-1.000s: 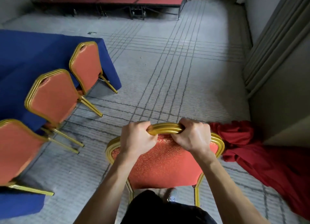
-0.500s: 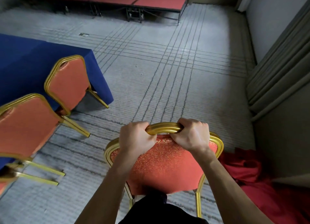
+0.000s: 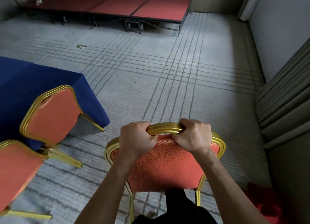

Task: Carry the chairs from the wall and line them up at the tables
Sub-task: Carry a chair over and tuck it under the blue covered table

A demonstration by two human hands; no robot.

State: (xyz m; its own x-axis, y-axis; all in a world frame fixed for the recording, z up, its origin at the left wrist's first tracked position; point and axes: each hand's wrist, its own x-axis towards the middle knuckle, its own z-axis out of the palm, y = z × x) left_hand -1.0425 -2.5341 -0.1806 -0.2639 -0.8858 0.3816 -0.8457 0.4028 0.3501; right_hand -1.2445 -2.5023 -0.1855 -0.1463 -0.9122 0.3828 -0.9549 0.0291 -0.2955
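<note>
A gold-framed chair with a red patterned back (image 3: 167,165) is right in front of me, seen from behind. My left hand (image 3: 136,138) and my right hand (image 3: 192,136) both grip the curved gold top rail of its back, fingers curled round it. Two more red chairs stand at the blue-clothed table (image 3: 25,83) on the left: one (image 3: 52,113) near the table's corner, and a closer one (image 3: 16,170) at the left edge, partly cut off.
Grey carpet with dark grid lines stretches ahead. A low red-topped stage platform (image 3: 134,7) runs along the far wall. Folded partition panels (image 3: 285,98) line the right side. A red cloth (image 3: 268,205) lies on the floor at the bottom right.
I have moved forward with the chair in both hands. The table and its chairs have slid down and left in view, and the red cloth has dropped almost out of frame.
</note>
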